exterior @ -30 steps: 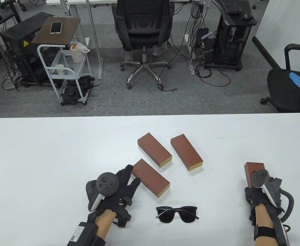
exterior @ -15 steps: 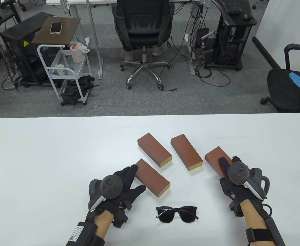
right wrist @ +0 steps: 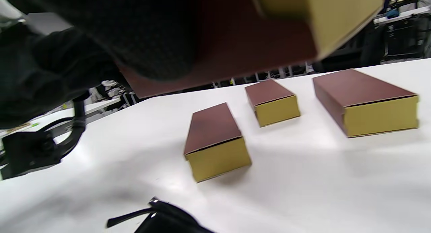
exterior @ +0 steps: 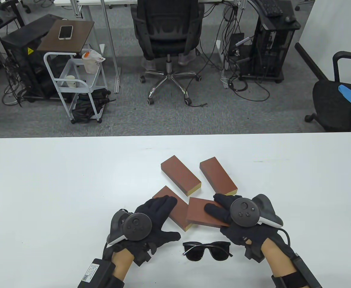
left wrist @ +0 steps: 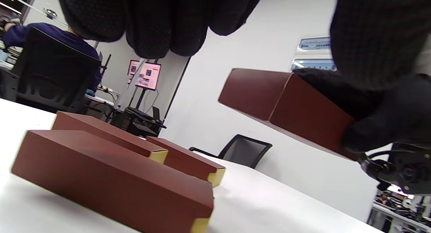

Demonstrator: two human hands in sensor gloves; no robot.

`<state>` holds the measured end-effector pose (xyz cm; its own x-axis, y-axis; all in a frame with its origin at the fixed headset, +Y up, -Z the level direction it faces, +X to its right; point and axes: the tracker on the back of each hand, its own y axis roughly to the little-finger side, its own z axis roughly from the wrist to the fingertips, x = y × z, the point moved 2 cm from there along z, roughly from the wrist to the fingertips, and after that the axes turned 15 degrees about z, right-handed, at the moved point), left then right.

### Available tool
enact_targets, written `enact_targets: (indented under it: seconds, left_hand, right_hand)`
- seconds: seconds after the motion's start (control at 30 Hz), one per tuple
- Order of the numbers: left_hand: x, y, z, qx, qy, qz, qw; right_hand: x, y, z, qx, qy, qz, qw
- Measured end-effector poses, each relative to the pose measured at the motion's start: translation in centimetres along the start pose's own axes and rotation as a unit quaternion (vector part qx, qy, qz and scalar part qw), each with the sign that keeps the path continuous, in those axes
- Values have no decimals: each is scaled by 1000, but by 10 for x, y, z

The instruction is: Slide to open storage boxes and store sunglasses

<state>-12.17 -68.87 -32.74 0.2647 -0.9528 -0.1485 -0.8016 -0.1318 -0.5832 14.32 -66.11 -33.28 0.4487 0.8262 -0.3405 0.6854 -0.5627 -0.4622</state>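
We see the right hand (exterior: 238,219) gripping a brown box (exterior: 200,214) just above the sunglasses (exterior: 207,250), clear of the table (exterior: 43,186). The left hand (exterior: 151,219) hovers left of it, fingers loosely spread, seemingly holding nothing.

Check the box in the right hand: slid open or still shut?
Shut. The held box in the right hand shows its yellow drawer end flush with the sleeve.
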Motion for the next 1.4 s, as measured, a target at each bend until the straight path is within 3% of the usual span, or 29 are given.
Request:
enact_targets:
  seconds: [0.23, 0.43, 0.57, 0.83, 1.4]
  left_hand:
    - [2, -9, 3, 24, 12, -12, 1000]
    - [13, -10, 5, 36, 75, -26, 996]
    - [15, -8, 7, 39, 69, -67, 995]
    - [10, 8, 4, 14, 66, -103, 992]
    - [7, 12, 4, 9, 62, -119, 991]
  right_hand:
    - [-18, -21, 5, 36, -39, 1, 999]
    - [-25, -28, 7, 52, -47, 16, 997]
    - [-27, -24, 8, 54, -46, 7, 997]
    - [-7, 3, 0, 37, 27, 34, 998]
    - [1, 31, -12, 20, 62, 140, 988]
